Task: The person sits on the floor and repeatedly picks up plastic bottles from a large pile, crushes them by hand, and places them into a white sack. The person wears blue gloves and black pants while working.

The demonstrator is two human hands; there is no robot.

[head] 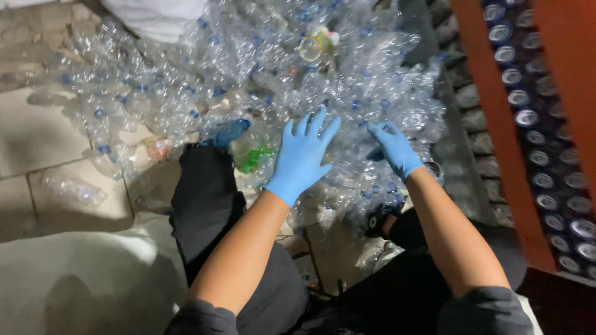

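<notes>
My left hand (301, 158) spread flat, holding nothing | right hand (394, 147) fingers curled, grip unclear | clear bottles (261, 80) heaped mid-frame, touching both | best lift one bottle singly, avoiding the green scrap (256, 156).

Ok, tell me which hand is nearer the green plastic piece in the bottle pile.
Left. The left hand lies spread just right of the green plastic piece; the right hand is farther right, beyond the left.

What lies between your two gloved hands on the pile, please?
In the head view, only crushed clear plastic bottles lie between the left hand and right hand.
</notes>
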